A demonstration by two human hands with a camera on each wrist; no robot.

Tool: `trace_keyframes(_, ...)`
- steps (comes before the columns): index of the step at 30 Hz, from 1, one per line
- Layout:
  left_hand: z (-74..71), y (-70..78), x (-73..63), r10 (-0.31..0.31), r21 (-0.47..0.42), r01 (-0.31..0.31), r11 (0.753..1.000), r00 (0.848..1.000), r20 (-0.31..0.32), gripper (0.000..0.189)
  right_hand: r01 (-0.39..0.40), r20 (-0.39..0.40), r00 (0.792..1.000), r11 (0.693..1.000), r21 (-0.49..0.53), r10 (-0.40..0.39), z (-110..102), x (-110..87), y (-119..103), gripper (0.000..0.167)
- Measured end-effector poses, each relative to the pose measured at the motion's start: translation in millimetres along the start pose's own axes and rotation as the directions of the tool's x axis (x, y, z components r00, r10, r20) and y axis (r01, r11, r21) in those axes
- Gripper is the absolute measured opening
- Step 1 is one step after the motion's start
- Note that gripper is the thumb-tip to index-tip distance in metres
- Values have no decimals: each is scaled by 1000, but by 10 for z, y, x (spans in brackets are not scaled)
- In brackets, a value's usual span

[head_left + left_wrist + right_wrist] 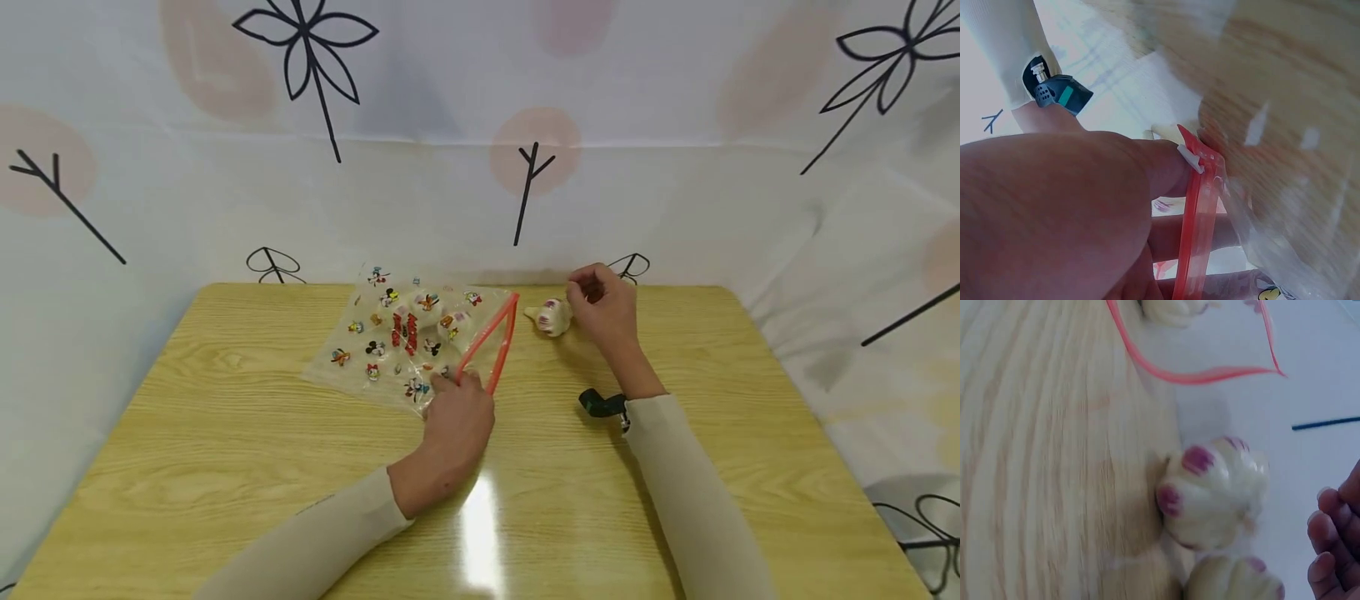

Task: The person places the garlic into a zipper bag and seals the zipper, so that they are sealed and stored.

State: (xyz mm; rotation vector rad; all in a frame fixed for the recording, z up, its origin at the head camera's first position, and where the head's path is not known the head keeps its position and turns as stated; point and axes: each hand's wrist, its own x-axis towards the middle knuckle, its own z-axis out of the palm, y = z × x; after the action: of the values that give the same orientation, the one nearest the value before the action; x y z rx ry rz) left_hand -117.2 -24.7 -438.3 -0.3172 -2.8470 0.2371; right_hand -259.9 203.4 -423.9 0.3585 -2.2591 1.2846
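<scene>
A clear zip bag (360,354) printed with small cartoon figures lies on the table, with pale garlic bulbs showing inside. Its red zip strip (1197,231) spreads apart at the mouth. My left hand (459,417) grips the near end of this strip, the thumb at a small white piece on it. To the right of the mouth sits a garlic bulb (553,317) with purple patches. My right hand (609,312) is just beside that bulb, fingers loosely bent and holding nothing. The right wrist view shows a second loose garlic bulb (1235,581) below the first (1213,494).
The wooden table (225,467) reaches back to a white cloth (420,200) with plant drawings. A dark wrist camera (602,404) juts from the right sleeve over the table.
</scene>
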Motion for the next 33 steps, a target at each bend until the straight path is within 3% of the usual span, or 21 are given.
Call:
trace_keyframes(8, 6, 10, 5, 14, 13, -14, 1000, 1000, -25, 27, 42, -16, 999, 992, -118, -44, -200, 72, 145, 16)
trace_keyframes(15, 13, 11, 6, 2, -4, -2, 1000, 1000, -2, 27, -10, -71, 997, 988, -152, -1, -309, 80, 408, 24)
trace_keyframes(27, 41, 14, 6, -11, -1, 11, 1000, 1000, -12, 27, 113, 32, 993, 986, -123, -110, -421, 42, 767, 44)
trace_keyframes(33, 38, 13, 8, -9, 3, 9, 1000, 1000, -15, 28, 75, 66, 996, 983, -169, -65, -448, 15, 869, 50)
